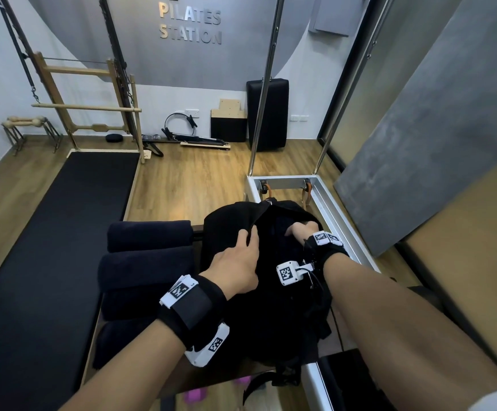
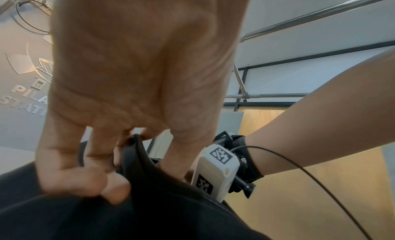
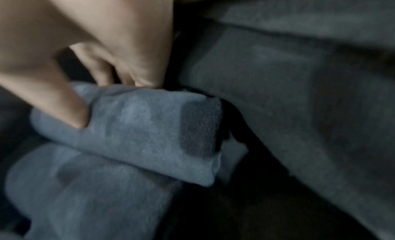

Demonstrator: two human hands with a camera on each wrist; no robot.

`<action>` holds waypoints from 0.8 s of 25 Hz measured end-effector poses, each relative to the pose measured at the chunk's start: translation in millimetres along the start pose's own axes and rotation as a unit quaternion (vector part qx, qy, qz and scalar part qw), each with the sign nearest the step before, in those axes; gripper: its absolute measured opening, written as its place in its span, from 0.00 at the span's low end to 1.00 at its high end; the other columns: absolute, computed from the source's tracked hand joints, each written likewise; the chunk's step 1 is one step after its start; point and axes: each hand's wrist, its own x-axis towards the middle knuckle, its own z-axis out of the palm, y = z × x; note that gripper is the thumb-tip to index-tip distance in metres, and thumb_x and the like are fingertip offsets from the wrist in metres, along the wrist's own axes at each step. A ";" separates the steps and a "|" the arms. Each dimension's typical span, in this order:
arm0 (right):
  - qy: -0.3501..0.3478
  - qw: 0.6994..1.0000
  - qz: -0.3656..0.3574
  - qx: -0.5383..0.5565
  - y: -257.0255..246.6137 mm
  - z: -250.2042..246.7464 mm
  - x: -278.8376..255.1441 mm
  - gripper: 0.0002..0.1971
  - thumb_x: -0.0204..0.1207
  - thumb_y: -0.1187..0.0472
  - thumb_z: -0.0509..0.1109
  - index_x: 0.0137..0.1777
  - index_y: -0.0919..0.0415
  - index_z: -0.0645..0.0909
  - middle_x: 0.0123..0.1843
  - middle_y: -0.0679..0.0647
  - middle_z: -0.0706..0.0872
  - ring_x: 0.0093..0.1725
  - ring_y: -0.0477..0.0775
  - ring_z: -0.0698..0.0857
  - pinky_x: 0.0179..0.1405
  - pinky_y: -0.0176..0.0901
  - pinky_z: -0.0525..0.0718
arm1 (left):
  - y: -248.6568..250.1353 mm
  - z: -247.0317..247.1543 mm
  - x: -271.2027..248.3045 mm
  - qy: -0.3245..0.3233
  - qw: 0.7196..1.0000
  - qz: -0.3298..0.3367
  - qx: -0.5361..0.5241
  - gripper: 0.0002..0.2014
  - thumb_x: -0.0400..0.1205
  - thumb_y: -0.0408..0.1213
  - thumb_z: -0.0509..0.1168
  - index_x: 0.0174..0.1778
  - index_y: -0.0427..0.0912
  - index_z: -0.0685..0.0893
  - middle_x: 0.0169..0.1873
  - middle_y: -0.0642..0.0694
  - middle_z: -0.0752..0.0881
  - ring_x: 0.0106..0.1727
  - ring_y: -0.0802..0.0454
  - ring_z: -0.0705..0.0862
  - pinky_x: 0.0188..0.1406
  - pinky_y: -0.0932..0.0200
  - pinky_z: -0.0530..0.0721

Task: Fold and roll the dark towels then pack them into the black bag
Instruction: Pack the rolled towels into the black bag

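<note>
The black bag (image 1: 229, 229) sits open on the near end of a wooden counter (image 1: 91, 351), with its mouth facing up. The left hand (image 1: 235, 268) pinches the rim of the bag's opening between thumb and curled fingers, lifting the fabric edge; the left wrist view shows the fingers (image 2: 85, 176) folded over that dark rim. The right hand (image 1: 302, 229) reaches down inside the bag, and in the right wrist view its thumb and fingers (image 3: 64, 98) are closed round a rolled dark towel (image 3: 136, 130), pressing it against a second rolled towel (image 3: 85, 193) that lies just beneath it in the bag. Outside the bag, to its left, four more rolled dark towels lie side by side on the counter, touching one another in a row that runs from far to near: the farthest (image 1: 149, 234), the next (image 1: 145, 266), a third (image 1: 128, 304) and the nearest (image 1: 119, 339), which is partly hidden behind the left forearm. That makes six rolled towels visible in all, two in the bag and four waiting beside it. Each wrist carries one black strap with white tagged camera blocks. A black padded mat (image 1: 48, 247) lies on the floor at the left.
</note>
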 end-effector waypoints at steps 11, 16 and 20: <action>-0.014 0.921 -0.027 -0.389 27.8 -7.1 -20.4 0.35 0.89 0.35 0.54 0.73 0.68 0.81 0.72 0.67 0.85 0.70 0.68 0.84 0.71 0.59 0.80 | 7.1 11.4 -8.1 0.004 1.000 0.009 -0.007 0.54 0.83 0.32 0.71 0.93 0.45 0.36 0.87 0.40 0.51 0.48 0.45 0.79 0.43 0.52 0.76; -0.011 0.946 -0.010 -0.324 15.4 -2.1 -22.4 0.37 0.89 0.35 0.54 0.76 0.70 0.78 0.74 0.69 0.83 0.73 0.71 0.82 0.75 0.63 0.79 | 9.2 14.0 -18.3 0.099 0.993 0.055 0.021 0.34 0.86 0.43 0.68 0.88 0.44 0.66 0.87 0.40 0.51 0.90 0.37 0.51 0.81 0.37 0.67; 0.013 0.968 -0.033 -0.249 -0.5 2.5 -27.5 0.32 0.89 0.40 0.60 0.75 0.70 0.80 0.72 0.69 0.85 0.72 0.68 0.84 0.71 0.54 0.80 | 10.2 16.4 -18.9 0.034 0.989 0.142 0.022 0.30 0.83 0.53 0.71 0.79 0.46 0.78 0.87 0.41 0.60 0.92 0.46 0.45 0.84 0.27 0.48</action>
